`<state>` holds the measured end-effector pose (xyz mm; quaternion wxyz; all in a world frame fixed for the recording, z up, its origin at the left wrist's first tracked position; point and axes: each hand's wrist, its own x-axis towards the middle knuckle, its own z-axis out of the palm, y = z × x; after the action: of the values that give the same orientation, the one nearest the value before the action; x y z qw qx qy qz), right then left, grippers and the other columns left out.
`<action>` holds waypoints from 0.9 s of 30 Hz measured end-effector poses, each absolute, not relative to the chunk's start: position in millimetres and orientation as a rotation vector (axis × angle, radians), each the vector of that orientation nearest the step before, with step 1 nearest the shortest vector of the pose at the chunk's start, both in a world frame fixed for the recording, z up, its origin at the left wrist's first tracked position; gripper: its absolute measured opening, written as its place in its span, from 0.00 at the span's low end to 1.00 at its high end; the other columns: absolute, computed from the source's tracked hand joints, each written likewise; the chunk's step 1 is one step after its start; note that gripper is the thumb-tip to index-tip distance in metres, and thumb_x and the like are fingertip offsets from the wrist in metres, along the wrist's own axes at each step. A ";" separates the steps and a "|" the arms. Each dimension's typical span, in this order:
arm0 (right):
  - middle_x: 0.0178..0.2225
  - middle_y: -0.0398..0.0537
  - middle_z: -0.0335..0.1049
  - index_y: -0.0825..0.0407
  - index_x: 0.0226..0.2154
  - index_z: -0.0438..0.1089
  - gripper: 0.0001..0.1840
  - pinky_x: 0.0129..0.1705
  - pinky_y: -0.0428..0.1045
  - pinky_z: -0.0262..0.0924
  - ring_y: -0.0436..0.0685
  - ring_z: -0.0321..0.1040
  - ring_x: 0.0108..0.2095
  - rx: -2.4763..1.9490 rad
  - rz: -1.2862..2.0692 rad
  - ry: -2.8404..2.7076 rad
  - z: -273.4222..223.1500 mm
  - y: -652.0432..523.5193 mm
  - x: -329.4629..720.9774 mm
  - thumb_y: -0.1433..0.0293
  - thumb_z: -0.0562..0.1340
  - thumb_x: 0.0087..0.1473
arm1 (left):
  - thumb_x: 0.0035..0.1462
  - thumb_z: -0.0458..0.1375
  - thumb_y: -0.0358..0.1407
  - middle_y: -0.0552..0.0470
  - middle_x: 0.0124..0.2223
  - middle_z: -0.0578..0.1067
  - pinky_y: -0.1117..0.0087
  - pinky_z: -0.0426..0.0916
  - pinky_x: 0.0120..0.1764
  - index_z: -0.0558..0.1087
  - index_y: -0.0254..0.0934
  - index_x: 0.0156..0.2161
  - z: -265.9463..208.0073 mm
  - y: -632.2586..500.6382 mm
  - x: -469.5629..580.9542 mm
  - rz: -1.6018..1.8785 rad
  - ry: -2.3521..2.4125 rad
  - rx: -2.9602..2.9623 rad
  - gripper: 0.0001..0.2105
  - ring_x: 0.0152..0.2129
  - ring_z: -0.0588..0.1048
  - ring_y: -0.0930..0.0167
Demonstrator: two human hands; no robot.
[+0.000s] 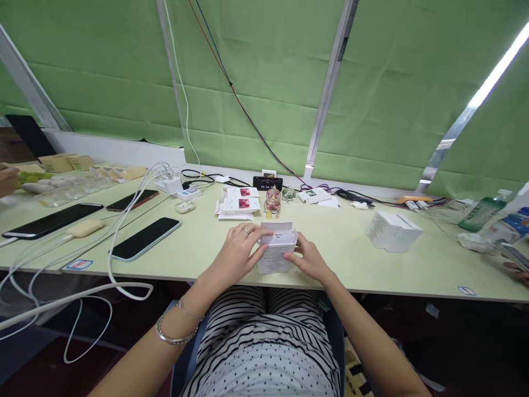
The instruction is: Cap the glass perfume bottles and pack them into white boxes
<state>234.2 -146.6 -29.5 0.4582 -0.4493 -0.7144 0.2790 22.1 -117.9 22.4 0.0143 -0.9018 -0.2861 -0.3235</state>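
A small white carton (pixel 274 260) with fine grey print on its front stands upright near the table's front edge, its top flap raised. My left hand (pixel 241 247) grips the carton's left side, with its fingers at the top opening and its thumb near the front. My right hand (pixel 309 258) holds the right side, thumb pressed on the printed front. Whether anything is inside the carton cannot be seen. Beyond it lie flattened white cartons with red pictures (pixel 242 205) and pinkish round glass-like items (pixel 272 199).
Two joined white boxes (pixel 392 231) sit to the right. On the left are a phone (pixel 146 238), white cables (pixel 124 220) and an earbud case (pixel 185 207). A clock display (pixel 267 183) stands at the back. A green bottle (pixel 483 212) and another person's hand (pixel 516 270) are far right.
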 end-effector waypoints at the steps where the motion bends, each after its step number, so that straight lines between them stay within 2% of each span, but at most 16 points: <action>1: 0.44 0.50 0.65 0.50 0.47 0.55 0.24 0.44 0.53 0.65 0.55 0.66 0.43 -1.108 0.667 -1.754 -29.0 -146.6 235.7 0.60 0.60 0.49 | 0.58 0.49 0.34 0.48 0.44 0.69 0.62 0.57 0.46 0.65 0.39 0.46 23.0 -118.3 22.6 -1.013 -0.871 -2.810 0.11 0.44 0.64 0.66; 7: 0.41 0.48 0.64 0.47 0.48 0.48 0.25 0.44 0.54 0.64 0.52 0.66 0.40 -1.027 0.587 -1.747 -24.8 -149.3 244.9 0.63 0.60 0.50 | 0.56 0.51 0.32 0.48 0.41 0.67 0.60 0.60 0.45 0.70 0.39 0.37 25.8 -123.8 24.2 -1.066 -0.785 -2.776 0.06 0.43 0.63 0.65; 11: 0.43 0.48 0.61 0.47 0.41 0.58 0.13 0.46 0.53 0.62 0.52 0.63 0.43 -0.959 0.543 -1.800 -16.7 -153.0 249.7 0.64 0.58 0.52 | 0.56 0.52 0.32 0.49 0.40 0.66 0.63 0.64 0.42 0.70 0.40 0.38 26.6 -122.9 20.2 -1.085 -0.707 -2.838 0.06 0.41 0.65 0.67; 14: 0.45 0.50 0.61 0.48 0.38 0.64 0.10 0.46 0.52 0.62 0.55 0.61 0.46 -0.983 0.506 -1.865 -11.6 -155.8 247.4 0.62 0.56 0.53 | 0.57 0.50 0.30 0.49 0.41 0.67 0.68 0.66 0.42 0.68 0.39 0.39 24.4 -121.4 20.8 -1.140 -0.624 -2.949 0.07 0.40 0.68 0.71; 19: 0.33 0.47 0.64 0.51 0.29 0.63 0.10 0.40 0.50 0.62 0.53 0.65 0.36 -1.027 0.408 -1.649 -18.1 -154.9 232.3 0.62 0.55 0.54 | 0.58 0.50 0.31 0.51 0.36 0.70 0.71 0.67 0.39 0.67 0.38 0.40 17.1 -121.2 29.7 -1.347 -0.718 -2.917 0.06 0.34 0.70 0.73; 21: 0.32 0.44 0.64 0.49 0.34 0.61 0.08 0.38 0.48 0.62 0.51 0.65 0.33 -1.031 0.443 -1.479 -21.9 -153.6 227.0 0.63 0.56 0.54 | 0.58 0.50 0.32 0.51 0.36 0.69 0.71 0.67 0.38 0.67 0.38 0.40 13.2 -120.5 33.4 -1.441 -0.802 -2.833 0.06 0.34 0.70 0.73; 24: 0.33 0.44 0.65 0.47 0.46 0.57 0.18 0.38 0.48 0.63 0.51 0.66 0.34 -1.047 0.519 -1.422 -21.3 -153.3 224.6 0.63 0.57 0.53 | 0.58 0.49 0.33 0.49 0.38 0.66 0.70 0.68 0.38 0.67 0.37 0.40 8.5 -118.4 36.9 -1.449 -0.919 -2.782 0.07 0.36 0.69 0.71; 27: 0.37 0.47 0.67 0.48 0.45 0.63 0.16 0.39 0.49 0.63 0.53 0.66 0.38 -1.061 0.550 -1.553 -15.7 -155.0 227.1 0.61 0.55 0.54 | 0.58 0.48 0.35 0.49 0.38 0.65 0.65 0.67 0.41 0.67 0.37 0.38 8.1 -115.8 36.6 -1.349 -1.053 -2.756 0.07 0.38 0.67 0.68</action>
<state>227.1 -155.0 -15.7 0.5571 -0.4497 -0.6580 0.2333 36.6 -115.8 8.1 -0.0513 -0.8485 -0.3241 -0.4151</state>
